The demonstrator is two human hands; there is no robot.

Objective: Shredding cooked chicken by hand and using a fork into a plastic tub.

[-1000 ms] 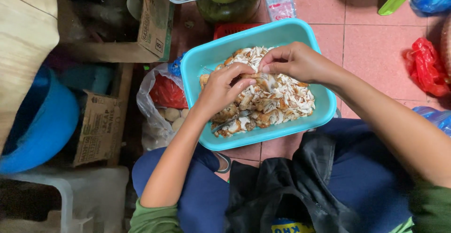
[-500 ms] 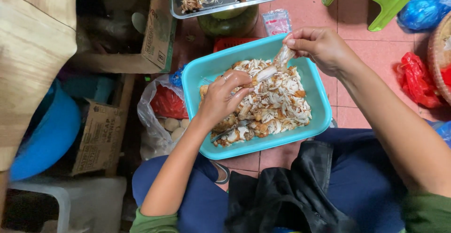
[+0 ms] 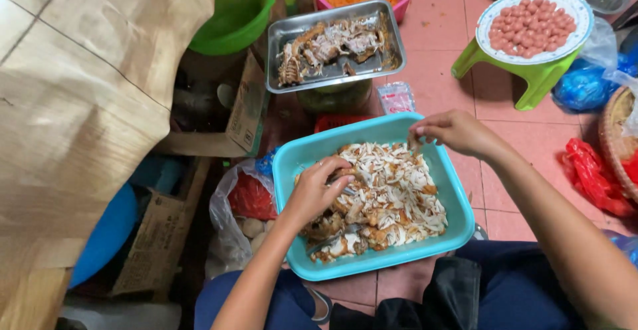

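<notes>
A big sheet of brown cardboard [image 3: 80, 104] fills the space at my left, leaning over some boxes. On my lap sits the turquoise tray [image 3: 458, 204], heaped with shredded chicken meat [image 3: 392, 200] in pale strips and browner chunks. Beyond it, a metal tray [image 3: 392, 44] carries a picked-over carcass [image 3: 325, 47], and next to that stands a green bowl [image 3: 239, 11]. Farther right, a green stool [image 3: 525, 74] bears a plate of small pink balls [image 3: 535, 21]. My left hand [image 3: 316, 194] lies on the near-left part of the heap, fingers curled down onto a browner piece and gripping it. My right hand [image 3: 455, 132] hovers at the tray's far edge, thumb and fingertips pinched narrow around a small strip of meat [image 3: 415, 142], just above the pile. A red plastic bag [image 3: 591, 177] lies on the tiled floor to my right.
</notes>
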